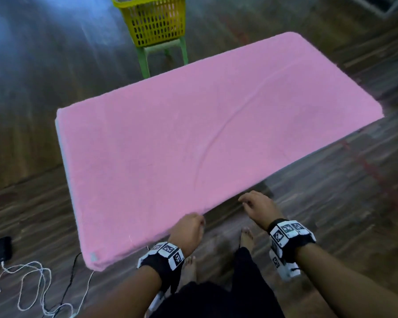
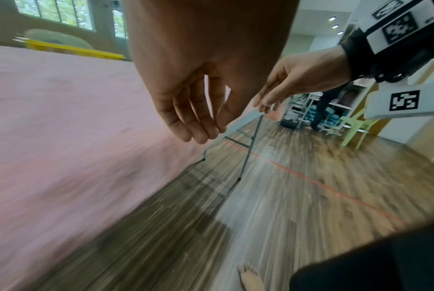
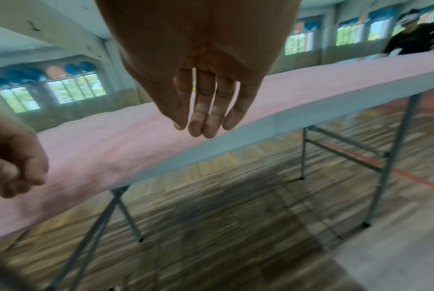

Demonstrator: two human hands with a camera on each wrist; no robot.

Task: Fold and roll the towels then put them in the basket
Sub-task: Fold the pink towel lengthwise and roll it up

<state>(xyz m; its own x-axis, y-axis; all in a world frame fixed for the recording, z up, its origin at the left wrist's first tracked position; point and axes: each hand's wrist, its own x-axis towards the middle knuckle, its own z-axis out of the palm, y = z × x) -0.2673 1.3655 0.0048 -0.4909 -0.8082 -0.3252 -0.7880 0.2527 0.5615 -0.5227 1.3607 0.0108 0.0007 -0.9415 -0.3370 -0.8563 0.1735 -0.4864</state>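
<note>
A large pink towel (image 1: 205,134) lies spread flat over the whole grey folding table (image 1: 62,152), with one long crease across its middle. My left hand (image 1: 193,223) hovers at the towel's near edge, its fingers loosely curled and holding nothing (image 2: 205,130). To its right, my right hand (image 1: 248,203) hangs just off the table's near edge, fingers straight and relaxed (image 3: 203,128), also empty. The yellow basket (image 1: 154,19) stands beyond the table's far side.
The basket sits on a green stool (image 1: 147,58). A black device (image 1: 1,251) and loose cables (image 1: 32,283) lie on the wooden floor at the left. My bare feet (image 1: 246,237) stand by the table. A green chair (image 2: 352,128) and shelves (image 2: 300,110) are farther off.
</note>
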